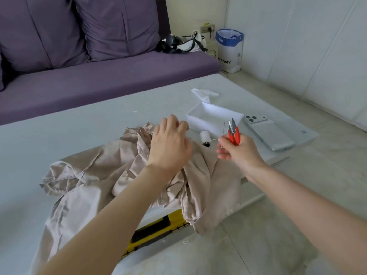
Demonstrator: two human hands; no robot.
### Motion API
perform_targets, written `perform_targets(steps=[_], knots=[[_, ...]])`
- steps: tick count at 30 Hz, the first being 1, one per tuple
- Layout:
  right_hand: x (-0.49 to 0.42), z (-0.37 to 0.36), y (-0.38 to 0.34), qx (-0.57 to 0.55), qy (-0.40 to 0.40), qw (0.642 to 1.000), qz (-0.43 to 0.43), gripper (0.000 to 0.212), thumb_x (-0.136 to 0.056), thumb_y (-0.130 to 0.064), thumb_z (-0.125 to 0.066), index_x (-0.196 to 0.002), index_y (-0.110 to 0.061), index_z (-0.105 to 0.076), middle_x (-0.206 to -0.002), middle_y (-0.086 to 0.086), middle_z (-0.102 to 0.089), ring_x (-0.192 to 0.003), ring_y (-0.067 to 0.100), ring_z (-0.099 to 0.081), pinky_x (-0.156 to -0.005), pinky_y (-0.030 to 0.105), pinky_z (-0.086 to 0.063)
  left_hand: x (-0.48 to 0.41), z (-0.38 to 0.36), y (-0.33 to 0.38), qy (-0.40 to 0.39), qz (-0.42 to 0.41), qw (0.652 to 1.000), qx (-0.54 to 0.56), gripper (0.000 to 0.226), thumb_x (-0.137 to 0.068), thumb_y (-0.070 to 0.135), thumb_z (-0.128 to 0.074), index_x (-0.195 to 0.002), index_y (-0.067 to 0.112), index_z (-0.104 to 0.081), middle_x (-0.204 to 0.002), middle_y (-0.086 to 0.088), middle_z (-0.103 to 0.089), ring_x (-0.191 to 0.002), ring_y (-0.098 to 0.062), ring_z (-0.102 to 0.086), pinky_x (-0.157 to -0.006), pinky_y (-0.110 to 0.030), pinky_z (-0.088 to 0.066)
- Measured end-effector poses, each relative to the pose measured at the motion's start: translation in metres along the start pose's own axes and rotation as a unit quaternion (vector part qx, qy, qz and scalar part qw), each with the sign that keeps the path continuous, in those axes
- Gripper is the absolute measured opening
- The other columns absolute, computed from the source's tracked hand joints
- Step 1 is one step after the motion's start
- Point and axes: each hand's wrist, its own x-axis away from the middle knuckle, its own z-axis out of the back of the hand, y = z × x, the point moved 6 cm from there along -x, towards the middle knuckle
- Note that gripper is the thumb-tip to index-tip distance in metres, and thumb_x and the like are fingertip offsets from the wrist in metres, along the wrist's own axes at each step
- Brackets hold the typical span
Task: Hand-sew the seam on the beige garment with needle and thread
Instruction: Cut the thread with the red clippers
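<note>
Beige garment [127, 175]: lay crumpled at frame centre on the pale table [59, 135], its lower part hanging over the near edge.
Left hand [170, 143]: hovered over the garment's far folds with its fingers curled; blurred, so whether its grip held anything could not be told.
Right hand [238, 150]: right of centre, its grip closed round the red snips [234, 133], blades pointing up.
Thread [214, 140]: a pale strand ran from the spool to the right hand's fingertips.
Spool [205, 136]: white, lying just beyond the garment's right edge.
White tissue box [214, 118]: behind the spool.
Phone [268, 134]: face down, right of the box.
Purple sofa [89, 72]: upper left of the frame.
</note>
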Motion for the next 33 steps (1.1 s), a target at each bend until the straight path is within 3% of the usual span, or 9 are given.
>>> perform_targets(steps=[4,9,13,15,18,20,25,30,33], knots=[[-0.006,0.018,0.006,0.017,0.034,0.999,0.007,0.011,-0.092,-0.005,-0.057,-0.081,-0.008,-0.059,-0.067,0.005,-0.060,-0.051,0.005,-0.057,-0.051,0.016,-0.052,-0.011,-0.054,0.019,-0.190,0.107,0.972,0.093,0.039,-0.095,0.035,-0.046,-0.124,0.009,-0.050,-0.126,-0.010,-0.046,-0.117,-0.029,-0.047,-0.089,-0.036,-0.039],[-0.008,0.034,0.019,0.034,0.034,0.999,-0.007,0.007,-0.089,-0.005,-0.061,-0.084,-0.007,-0.065,-0.068,0.006,-0.063,-0.060,0.013,-0.062,-0.073,0.028,-0.058,-0.022,-0.092,0.028,-0.259,0.178,0.941,0.124,0.054,-0.093,0.043,-0.049,-0.130,0.004,-0.043,-0.131,-0.015,-0.046,-0.121,-0.034,-0.047,-0.091,-0.037,-0.040],[-0.005,0.041,0.018,0.022,0.027,0.999,-0.008,0.006,-0.087,0.002,-0.061,-0.086,0.000,-0.066,-0.070,0.010,-0.065,-0.060,0.015,-0.064,-0.066,0.022,-0.058,-0.029,-0.100,0.024,-0.251,0.237,0.929,0.132,0.050,-0.095,0.042,-0.041,-0.123,0.002,-0.054,-0.124,-0.015,-0.054,-0.114,-0.034,-0.053,-0.088,-0.037,-0.043],[-0.003,0.044,0.017,0.026,0.025,0.999,-0.005,0.008,-0.087,0.002,-0.060,-0.083,-0.002,-0.066,-0.070,0.010,-0.065,-0.059,0.014,-0.064,-0.061,0.020,-0.057,-0.030,-0.101,0.022,-0.235,0.270,0.921,0.154,0.044,-0.094,0.037,-0.039,-0.108,0.002,-0.062,-0.111,-0.016,-0.061,-0.105,-0.035,-0.057,-0.080,-0.035,-0.044],[0.000,0.047,0.014,0.060,0.021,0.998,0.006,0.008,-0.089,-0.001,-0.058,-0.088,-0.003,-0.066,-0.068,0.006,-0.062,-0.058,0.014,-0.059,-0.056,0.018,-0.055,-0.028,-0.094,0.023,-0.215,0.277,0.919,0.181,0.034,-0.088,0.036,-0.050,-0.083,0.004,-0.062,-0.085,-0.010,-0.062,-0.089,-0.030,-0.060,-0.065,-0.029,-0.038],[0.003,0.048,0.011,0.090,0.016,0.996,0.022,0.010,-0.089,-0.002,-0.058,-0.084,-0.006,-0.065,-0.066,0.004,-0.060,-0.058,0.013,-0.056,-0.054,0.019,-0.055,-0.023,-0.088,0.025,-0.205,0.263,0.920,0.205,0.028,-0.085,0.031,-0.058,-0.088,0.004,-0.065,-0.086,-0.009,-0.063,-0.089,-0.029,-0.058,-0.068,-0.029,-0.040],[0.014,0.043,0.008,0.150,0.018,0.988,0.043,0.011,-0.089,-0.007,-0.056,-0.081,-0.007,-0.064,-0.063,0.000,-0.058,-0.051,0.012,-0.051,-0.046,0.017,-0.048,-0.003,-0.070,0.025,-0.133,0.233,0.937,0.223,0.031,-0.085,0.020,-0.061,-0.111,0.004,-0.058,-0.114,-0.013,-0.061,-0.107,-0.030,-0.054,-0.081,-0.029,-0.038],[0.023,0.039,0.003,0.213,0.021,0.974,0.071,0.014,-0.090,-0.016,-0.056,-0.082,-0.009,-0.066,-0.069,0.002,-0.063,-0.065,0.016,-0.053,-0.054,0.009,-0.038,0.012,-0.046,0.034,-0.067,0.202,0.952,0.220,0.028,-0.084,0.023,-0.063,-0.108,0.009,-0.063,-0.107,-0.011,-0.065,-0.105,-0.033,-0.054,-0.088,-0.038,-0.042],[0.030,0.038,0.000,0.210,0.018,0.975,0.072,0.013,-0.091,-0.018,-0.056,-0.085,-0.011,-0.065,-0.074,0.004,-0.065,-0.073,0.015,-0.055,-0.057,0.003,-0.036,0.017,-0.034,0.038,-0.058,0.206,0.955,0.206,0.030,-0.085,0.028,-0.063,-0.111,0.013,-0.064,-0.109,-0.005,-0.065,-0.112,-0.031,-0.045,-0.090,-0.035,-0.033]])
